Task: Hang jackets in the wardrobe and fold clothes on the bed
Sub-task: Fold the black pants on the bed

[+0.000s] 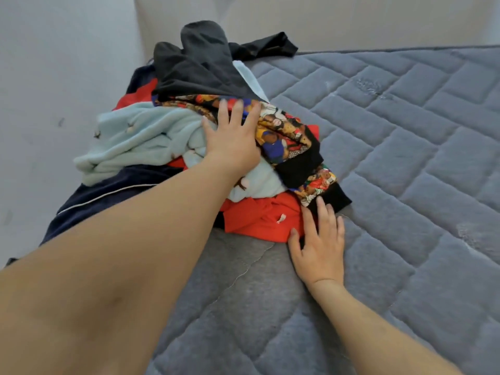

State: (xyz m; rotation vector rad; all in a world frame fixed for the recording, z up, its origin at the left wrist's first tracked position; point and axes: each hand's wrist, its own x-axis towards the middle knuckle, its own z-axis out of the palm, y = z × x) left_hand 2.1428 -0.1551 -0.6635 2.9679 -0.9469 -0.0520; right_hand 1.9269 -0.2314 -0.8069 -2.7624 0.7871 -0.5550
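A heap of clothes lies on the left part of the grey quilted mattress [392, 163]. In it I see a black garment [197, 66] on top, a colourful printed garment [286, 131], a light blue fleece piece [135, 136], a red garment [259, 220] at the front and a navy piece with white piping [113, 190] on the left. My left hand [232, 139] rests flat on the heap, fingers straight, over the fleece and the print. With its fingers straight, my right hand [319, 244] lies on the mattress and touches the red garment's near edge.
A pale wall [54, 63] runs along the left of the bed, close behind the heap. A beige headboard or panel [351, 20] stands at the far end. Bare mattress stretches to the right and toward me.
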